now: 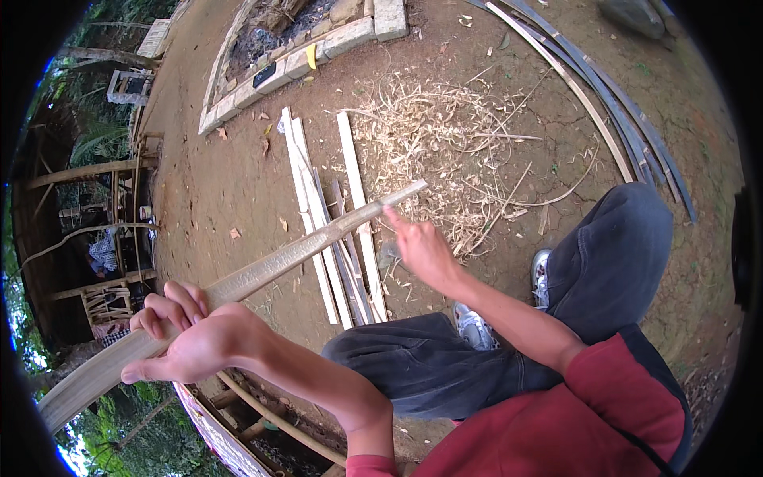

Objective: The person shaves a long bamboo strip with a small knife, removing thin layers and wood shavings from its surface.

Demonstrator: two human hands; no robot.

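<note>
A long, pale brown bamboo strip (274, 264) runs slantwise from the lower left rim to the middle of the view, raised above the ground. My left hand (199, 338) is closed around its near part, palm upturned and fingers curled over the edge. Close to the strip's far end, my right hand (425, 246) points with its index finger, the tip at the strip's lower edge. Its other fingers are partly bent, and nothing shows in its grasp. Beneath the strip, several light slats (350, 163) lie on the ground.
A heap of curled shavings (437, 143) covers the soil ahead. Long dark curved strips (608, 95) lie at the right, near my bent knee (628, 222). A stone-edged fire pit (334, 40) is at the far side. Bamboo structures (95, 171) stand at the left.
</note>
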